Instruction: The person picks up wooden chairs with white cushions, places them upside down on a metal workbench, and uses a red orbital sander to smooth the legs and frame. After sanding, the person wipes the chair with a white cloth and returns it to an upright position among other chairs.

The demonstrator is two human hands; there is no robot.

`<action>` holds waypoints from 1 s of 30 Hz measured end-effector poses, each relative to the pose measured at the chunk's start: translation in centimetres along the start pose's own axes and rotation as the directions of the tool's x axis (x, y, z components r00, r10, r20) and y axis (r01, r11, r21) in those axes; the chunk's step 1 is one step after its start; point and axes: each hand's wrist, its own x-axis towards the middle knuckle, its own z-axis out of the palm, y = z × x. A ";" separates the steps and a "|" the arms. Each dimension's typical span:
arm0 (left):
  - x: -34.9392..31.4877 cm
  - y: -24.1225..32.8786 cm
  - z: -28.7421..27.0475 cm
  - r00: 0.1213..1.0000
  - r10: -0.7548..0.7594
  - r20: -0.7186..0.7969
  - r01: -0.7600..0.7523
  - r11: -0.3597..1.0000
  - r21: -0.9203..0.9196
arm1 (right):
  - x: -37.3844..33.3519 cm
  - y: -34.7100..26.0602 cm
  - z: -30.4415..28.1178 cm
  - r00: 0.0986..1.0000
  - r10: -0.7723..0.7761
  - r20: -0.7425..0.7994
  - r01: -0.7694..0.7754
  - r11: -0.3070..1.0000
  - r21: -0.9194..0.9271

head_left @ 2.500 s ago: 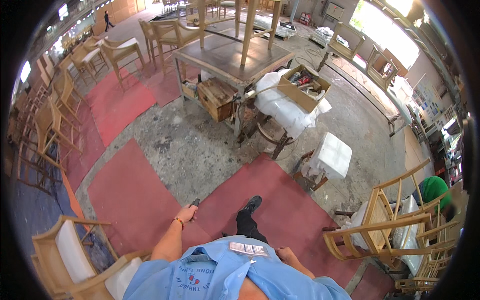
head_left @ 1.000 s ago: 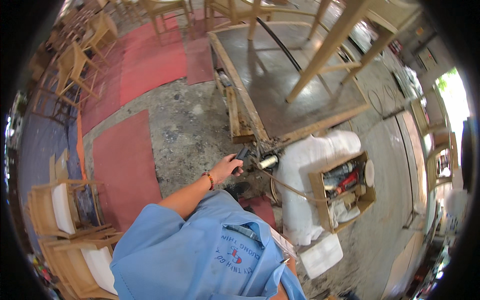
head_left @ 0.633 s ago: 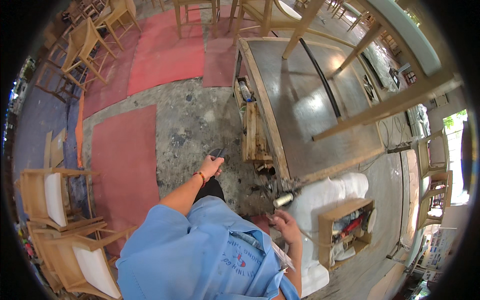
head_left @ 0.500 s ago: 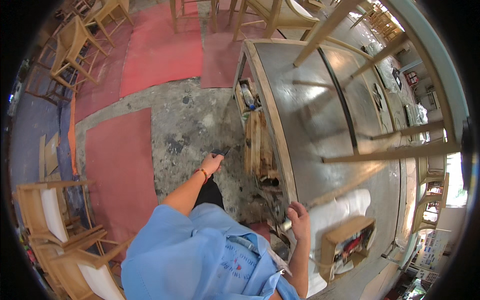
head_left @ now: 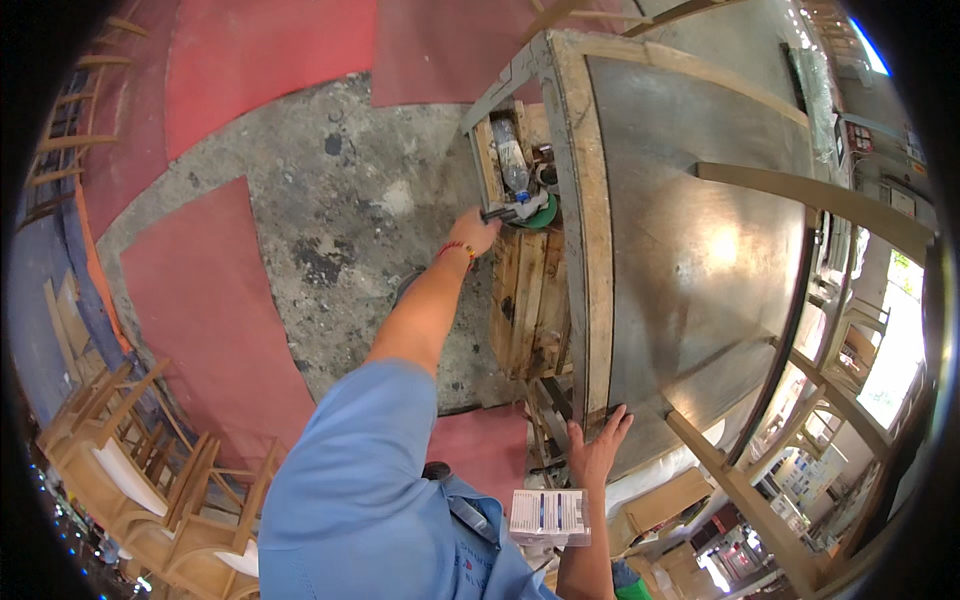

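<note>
Our left hand (head_left: 474,232) has its fingers clamped around a dark tool (head_left: 498,214), which juts past them toward a green round item (head_left: 543,213). A clear bottle (head_left: 513,170) lies just beyond; a loosened grip could drop the tool there. Our right hand (head_left: 596,452), fingers apart, rests on the table (head_left: 597,300); leaning hard might make it slip.

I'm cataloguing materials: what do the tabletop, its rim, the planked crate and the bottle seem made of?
Tabletop: smooth and dark, perhaps coated board or metal, judging by its glare.
Rim: scuffed, apparently unfinished wood, with pale, streaky colouring.
Crate: rough wood, by its separate planks, seemingly unvarnished.
Bottle: probably clear plastic, see-through, with a blue cap.
</note>
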 end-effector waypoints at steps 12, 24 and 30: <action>12.4 2.5 9.7 0.944 -0.281 0.173 0.244 0.947 0.207 | 2.3 -2.4 -1.2 0.983 0.177 0.044 -0.176 0.984 -0.031; 13.8 -0.3 12.5 0.941 -0.338 0.011 0.338 0.941 -0.004 | 2.6 -2.0 -1.5 0.984 0.172 0.039 -0.169 0.983 -0.075; 14.9 -1.7 14.7 0.929 -0.369 0.034 0.371 0.928 -0.048 | 2.4 -1.5 -1.5 0.983 0.183 0.034 -0.180 0.982 -0.060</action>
